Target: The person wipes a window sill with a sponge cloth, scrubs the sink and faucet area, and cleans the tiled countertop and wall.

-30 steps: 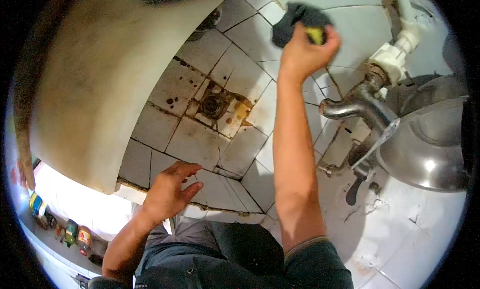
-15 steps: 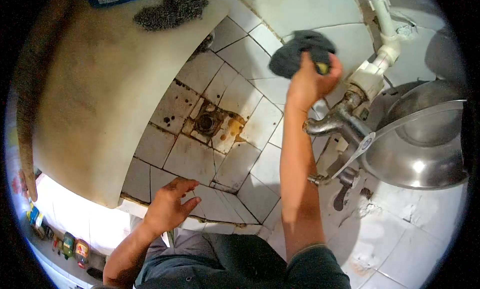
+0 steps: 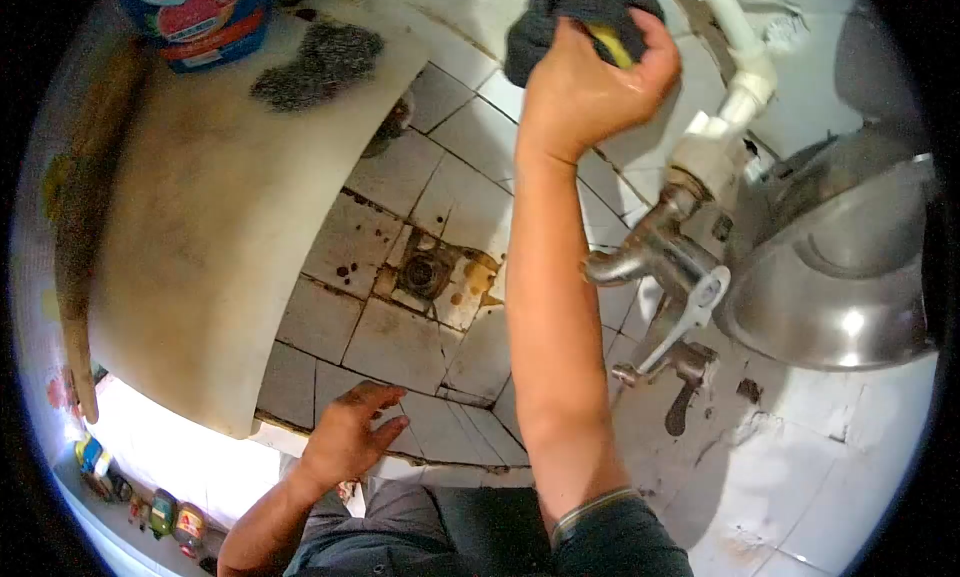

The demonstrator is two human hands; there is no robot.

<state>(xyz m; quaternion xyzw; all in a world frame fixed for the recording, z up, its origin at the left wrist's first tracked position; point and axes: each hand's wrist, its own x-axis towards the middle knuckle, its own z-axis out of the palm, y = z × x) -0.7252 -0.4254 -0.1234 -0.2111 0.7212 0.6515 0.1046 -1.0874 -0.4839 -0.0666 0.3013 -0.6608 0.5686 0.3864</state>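
Observation:
My right hand (image 3: pixel 600 87) is closed on a dark grey cloth (image 3: pixel 535 37) that has a yellow part (image 3: pixel 608 45) showing between the fingers. It lies against the white tiles at the top of the basin, up and left of the metal tap (image 3: pixel 655 237). Over the basin's near edge hovers my left hand (image 3: pixel 355 432), fingers apart and slightly curled, with nothing in it. Beyond it, a stained drain (image 3: pixel 422 270) sits in the tiled basin floor (image 3: pixel 390 342).
A beige board (image 3: pixel 220 237) covers the left side, bearing a dark scouring pad (image 3: pixel 320 65) and a blue-red container (image 3: pixel 205 22). Metal bowls (image 3: pixel 840 287) stand at the right, beside a white pipe (image 3: pixel 745 37). Small bottles (image 3: pixel 188 525) are at lower left.
My right hand has moved up and slightly left with the cloth. The view has shifted, showing more of the blue-red container. My left hand keeps nearly the same pose.

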